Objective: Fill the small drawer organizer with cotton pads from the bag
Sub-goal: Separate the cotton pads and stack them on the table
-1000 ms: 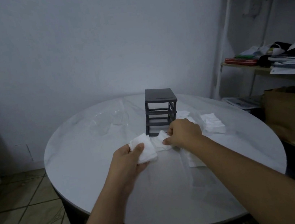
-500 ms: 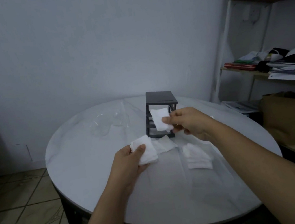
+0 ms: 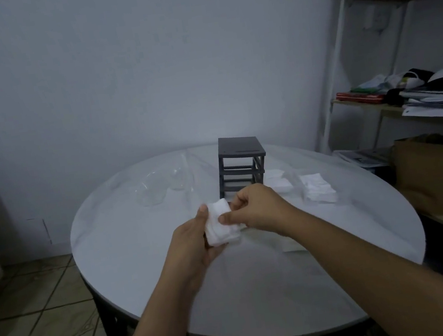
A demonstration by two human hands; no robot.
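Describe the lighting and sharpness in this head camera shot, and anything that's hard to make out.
Head view: dim, bluish light, no hard shadows; the wide lens slants the shelf upright at right; the held cotton pads wash out to near-featureless white; the clear plastic almost vanishes against the pale table.

Our left grip holds stacked cotton pads, our right grip pinching them, just before the organizer.

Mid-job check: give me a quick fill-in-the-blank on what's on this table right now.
The drawer organizer is dark ____.
The clear plastic lies to its ____.
Loose pads lie to its ____.
The left hand and right hand hold the cotton pad stack, so ____ hands are busy.
Missing: grey; left; right; both.
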